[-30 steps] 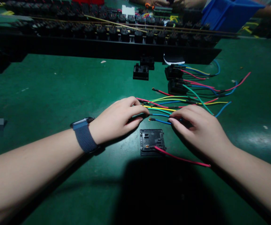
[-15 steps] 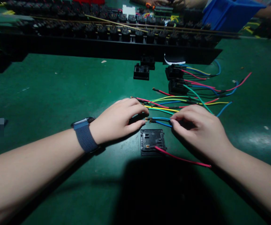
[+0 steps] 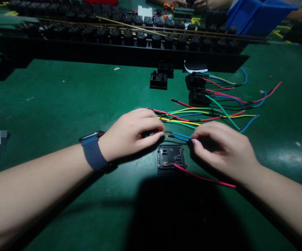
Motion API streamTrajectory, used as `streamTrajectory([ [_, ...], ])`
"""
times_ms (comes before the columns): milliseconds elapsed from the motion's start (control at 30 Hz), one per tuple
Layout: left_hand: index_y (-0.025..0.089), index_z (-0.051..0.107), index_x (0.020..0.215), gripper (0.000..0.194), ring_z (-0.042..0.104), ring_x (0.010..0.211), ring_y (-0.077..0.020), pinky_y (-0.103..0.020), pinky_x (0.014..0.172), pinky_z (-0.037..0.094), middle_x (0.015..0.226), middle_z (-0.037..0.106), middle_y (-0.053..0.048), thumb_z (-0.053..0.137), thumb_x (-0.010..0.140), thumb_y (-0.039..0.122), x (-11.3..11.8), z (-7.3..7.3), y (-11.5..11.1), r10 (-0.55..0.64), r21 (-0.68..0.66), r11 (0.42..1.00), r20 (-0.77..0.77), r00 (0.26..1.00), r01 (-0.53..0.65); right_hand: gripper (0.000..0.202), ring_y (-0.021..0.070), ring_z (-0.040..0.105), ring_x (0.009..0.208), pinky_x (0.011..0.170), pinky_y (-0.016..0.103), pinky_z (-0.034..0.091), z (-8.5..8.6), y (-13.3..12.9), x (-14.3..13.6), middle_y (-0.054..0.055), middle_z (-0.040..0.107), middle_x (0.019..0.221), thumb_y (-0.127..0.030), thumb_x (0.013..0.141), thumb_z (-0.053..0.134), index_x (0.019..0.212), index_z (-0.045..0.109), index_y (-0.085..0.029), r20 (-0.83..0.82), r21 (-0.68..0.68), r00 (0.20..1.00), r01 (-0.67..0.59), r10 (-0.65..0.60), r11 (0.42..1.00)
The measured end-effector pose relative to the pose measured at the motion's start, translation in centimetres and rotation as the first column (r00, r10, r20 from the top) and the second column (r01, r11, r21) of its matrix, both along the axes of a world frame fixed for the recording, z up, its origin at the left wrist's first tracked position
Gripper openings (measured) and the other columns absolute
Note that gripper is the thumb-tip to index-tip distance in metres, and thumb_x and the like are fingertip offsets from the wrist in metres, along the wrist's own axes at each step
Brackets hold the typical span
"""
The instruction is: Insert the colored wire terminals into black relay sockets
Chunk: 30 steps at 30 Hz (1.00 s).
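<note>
Two blue wires (image 3: 180, 136) lie between my hands, small metal terminals on their left ends. My right hand (image 3: 223, 148) is closed, thumb and forefinger pinching the blue wires at their right part. With thumb and forefinger closed together, my left hand (image 3: 134, 129) grips the terminal end of the upper blue wire. Just below is a square black plastic housing (image 3: 172, 155), open side up. A red wire (image 3: 205, 178) runs from a terminal in that housing to the right. Loose red, yellow, green and blue wires (image 3: 190, 121) lie just beyond my fingers.
Two black sockets with wires attached (image 3: 198, 97) sit beyond the loose wires. Two small black housings (image 3: 158, 81) are left of them. A long black rack (image 3: 109, 52) filled with black parts crosses the back. A blue bin (image 3: 255, 17) stands at the back right, near another person's hands.
My left fingertips have closed on the terminal end of the upper blue wire. My right hand has shifted slightly down, still pinching the wires.
</note>
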<state>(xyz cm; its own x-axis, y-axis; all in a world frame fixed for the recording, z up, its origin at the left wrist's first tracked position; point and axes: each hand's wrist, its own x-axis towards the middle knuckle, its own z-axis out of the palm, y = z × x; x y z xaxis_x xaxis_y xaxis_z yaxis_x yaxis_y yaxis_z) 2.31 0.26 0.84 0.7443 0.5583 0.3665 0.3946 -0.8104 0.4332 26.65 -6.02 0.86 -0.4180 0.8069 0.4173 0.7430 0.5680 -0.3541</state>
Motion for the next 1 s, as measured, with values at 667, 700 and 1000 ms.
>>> streamTrajectory([
  [667, 0.020, 0.068, 0.089, 0.015, 0.062, 0.081, -0.0148, -0.027, 0.076, 0.048, 0.086, 0.069, -0.005, 0.054, 0.089, 0.025, 0.32, 0.65, -0.43, -0.198, -0.029, 0.980, 0.028, 0.980, 0.199, 0.031, 0.0133, 0.066, 0.069, 0.060, 0.023, 0.046, -0.17, -0.31, 0.63, 0.004, 0.073, 0.086, -0.016, 0.091, 0.049, 0.121, 0.056, -0.016, 0.069, -0.073, 0.927, -0.363, 0.368, 0.929],
  [700, 0.021, 0.068, 0.090, 0.014, 0.062, 0.082, -0.0149, -0.027, 0.077, 0.048, 0.087, 0.069, -0.005, 0.055, 0.089, 0.027, 0.32, 0.65, -0.43, -0.201, -0.046, 0.978, 0.028, 0.979, 0.202, 0.031, 0.0135, 0.066, 0.069, 0.060, 0.023, 0.046, -0.10, -0.29, 0.62, 0.005, 0.073, 0.085, -0.016, 0.091, 0.048, 0.121, 0.056, -0.015, 0.071, -0.076, 0.924, -0.370, 0.375, 0.926],
  [1000, 0.018, 0.067, 0.088, 0.014, 0.060, 0.082, -0.0145, -0.027, 0.078, 0.046, 0.084, 0.068, -0.004, 0.059, 0.087, 0.029, 0.29, 0.29, -0.21, -0.233, -0.098, 0.968, 0.002, 0.972, 0.232, 0.031, 0.0125, 0.061, 0.062, 0.058, 0.022, 0.042, 0.10, -0.30, 0.62, 0.003, 0.069, 0.077, -0.016, 0.090, 0.048, 0.120, 0.057, -0.015, 0.065, -0.143, 0.923, -0.368, 0.379, 0.919],
])
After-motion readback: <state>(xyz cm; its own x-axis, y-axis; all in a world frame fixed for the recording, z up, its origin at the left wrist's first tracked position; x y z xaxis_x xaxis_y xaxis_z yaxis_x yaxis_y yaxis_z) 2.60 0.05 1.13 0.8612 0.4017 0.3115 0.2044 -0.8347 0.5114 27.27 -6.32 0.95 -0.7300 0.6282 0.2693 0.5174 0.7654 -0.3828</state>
